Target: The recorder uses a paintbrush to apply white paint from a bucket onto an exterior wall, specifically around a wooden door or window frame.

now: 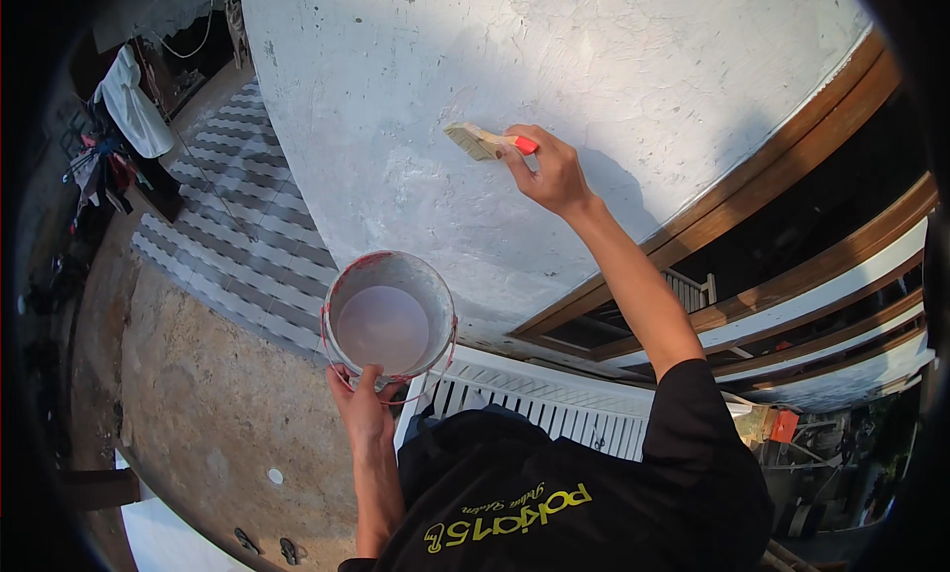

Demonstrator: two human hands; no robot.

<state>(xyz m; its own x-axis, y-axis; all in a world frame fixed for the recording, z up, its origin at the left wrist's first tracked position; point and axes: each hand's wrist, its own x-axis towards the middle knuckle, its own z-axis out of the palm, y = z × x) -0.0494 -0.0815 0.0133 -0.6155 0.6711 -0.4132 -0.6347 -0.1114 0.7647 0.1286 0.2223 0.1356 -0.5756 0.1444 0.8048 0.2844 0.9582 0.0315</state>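
Observation:
My right hand (pixel 539 166) grips a paintbrush (pixel 475 142) with a red-tipped wooden handle; its pale bristles are on or very close to the white, rough plastered wall (pixel 416 47). Lower down, my left hand (pixel 364 399) is closed on the lower near side of a small, paint-smeared bucket (pixel 336 305) with a red wire handle. Pale, milky liquid (pixel 381 325) stands inside it.
Wooden window frames (pixel 762 166) run along the right. A white slatted surface (pixel 534 394) is just below me. At left lie a striped tiled floor (pixel 218 216), a worn concrete floor (pixel 198 394) and sandals (pixel 287 552); clothes (pixel 104 166) hang at the far left.

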